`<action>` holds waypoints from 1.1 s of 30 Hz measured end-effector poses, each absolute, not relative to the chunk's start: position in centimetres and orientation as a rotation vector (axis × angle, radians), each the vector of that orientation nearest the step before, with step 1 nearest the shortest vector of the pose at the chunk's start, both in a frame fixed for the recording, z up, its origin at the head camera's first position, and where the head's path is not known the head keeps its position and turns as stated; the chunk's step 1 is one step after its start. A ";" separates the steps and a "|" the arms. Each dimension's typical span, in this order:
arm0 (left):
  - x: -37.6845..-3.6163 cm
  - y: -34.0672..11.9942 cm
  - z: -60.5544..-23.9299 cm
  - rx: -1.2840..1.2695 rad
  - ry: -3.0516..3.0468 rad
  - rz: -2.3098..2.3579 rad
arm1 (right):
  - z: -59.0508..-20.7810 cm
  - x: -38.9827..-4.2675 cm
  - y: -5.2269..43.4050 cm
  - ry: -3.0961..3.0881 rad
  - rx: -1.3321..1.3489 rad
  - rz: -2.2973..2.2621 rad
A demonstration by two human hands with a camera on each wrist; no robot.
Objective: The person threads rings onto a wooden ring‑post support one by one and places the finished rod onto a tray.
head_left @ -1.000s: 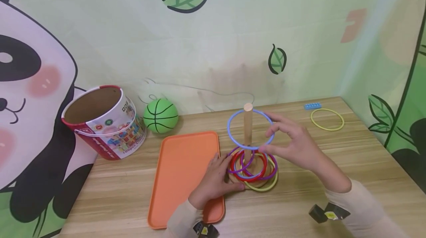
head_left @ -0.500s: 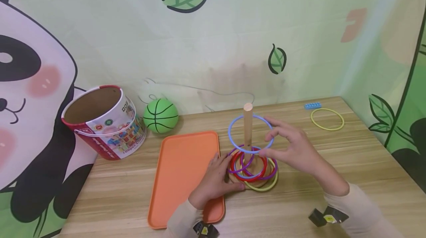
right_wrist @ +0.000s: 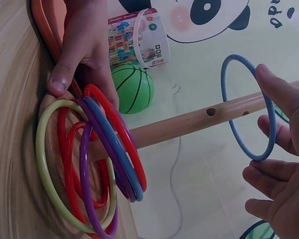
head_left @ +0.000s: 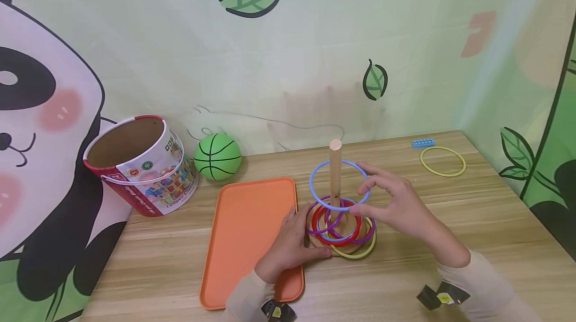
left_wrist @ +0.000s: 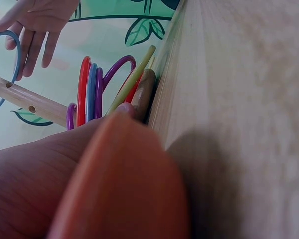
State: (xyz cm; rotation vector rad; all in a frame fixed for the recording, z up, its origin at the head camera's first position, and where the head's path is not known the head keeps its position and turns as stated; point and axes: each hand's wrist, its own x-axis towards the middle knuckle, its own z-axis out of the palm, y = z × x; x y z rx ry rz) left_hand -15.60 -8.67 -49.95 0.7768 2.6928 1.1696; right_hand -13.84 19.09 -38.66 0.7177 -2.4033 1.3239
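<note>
A wooden post rises from a round wooden base. Thumb and fingers of my left hand grip this base at its left edge. My right hand pinches a blue ring between thumb and fingers, the ring encircling the post partway down. In the right wrist view the ring surrounds the shaft near its top end, above the holes. Lower down, a red ring, a yellow-green ring and several others in purple, red and blue lie tilted around the post's foot.
An orange tray lies left of the base, partly under my left forearm. Behind it are a green ball and a printed bucket. A yellow ring and a blue toy brick lie at the back right.
My right hand has lowered the blue ring a little along the post, bringing it closer to the stacked rings. The left hand stays at the base.
</note>
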 end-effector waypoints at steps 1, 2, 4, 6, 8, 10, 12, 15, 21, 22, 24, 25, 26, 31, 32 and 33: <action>-15.5 -8.7 -49.9 0.752 2.688 1.167 | -38.7 -13.8 19.1 -2.403 0.718 1.328; -15.5 -8.7 -49.9 0.730 2.684 1.160 | -38.8 -13.8 19.1 -2.404 0.718 1.331; -15.5 -8.7 -49.9 0.711 2.681 1.152 | -39.0 -13.8 19.1 -2.405 0.719 1.341; -15.5 -8.7 -49.9 0.707 2.680 1.148 | -39.2 -13.9 19.1 -2.405 0.721 1.349; -15.5 -8.7 -49.9 0.709 2.680 1.146 | -39.4 -13.9 19.0 -2.406 0.722 1.352; -15.6 -8.7 -49.9 0.718 2.685 1.152 | -39.7 -14.0 19.1 -2.406 0.729 1.355; -15.6 -8.7 -49.9 0.724 2.689 1.153 | -40.0 -14.1 19.1 -2.407 0.737 1.358; -15.5 -8.7 -49.8 0.718 2.689 1.151 | -40.4 -14.2 19.1 -2.413 0.747 1.372; -15.4 -8.7 -49.8 0.696 2.683 1.145 | -40.8 -14.4 19.2 -2.437 0.744 1.379; -15.4 -8.7 -49.8 0.695 2.683 1.146 | -40.9 -14.4 19.2 -2.439 0.745 1.376; -15.4 -8.8 -49.8 0.696 2.684 1.147 | -40.9 -14.5 19.1 -2.445 0.747 1.376; -15.4 -8.8 -49.7 0.695 2.684 1.149 | -41.0 -14.5 19.1 -2.447 0.749 1.379; -15.4 -8.8 -49.7 0.696 2.683 1.149 | -41.1 -14.5 19.1 -2.450 0.749 1.380; -15.3 -8.8 -49.6 0.701 2.684 1.152 | -41.4 -14.5 18.8 -2.478 0.740 1.392; -15.3 -8.8 -49.6 0.703 2.685 1.151 | -41.5 -14.5 18.8 -2.481 0.743 1.391; -15.4 -8.7 -49.6 0.702 2.684 1.152 | -41.5 -14.6 18.8 -2.485 0.745 1.390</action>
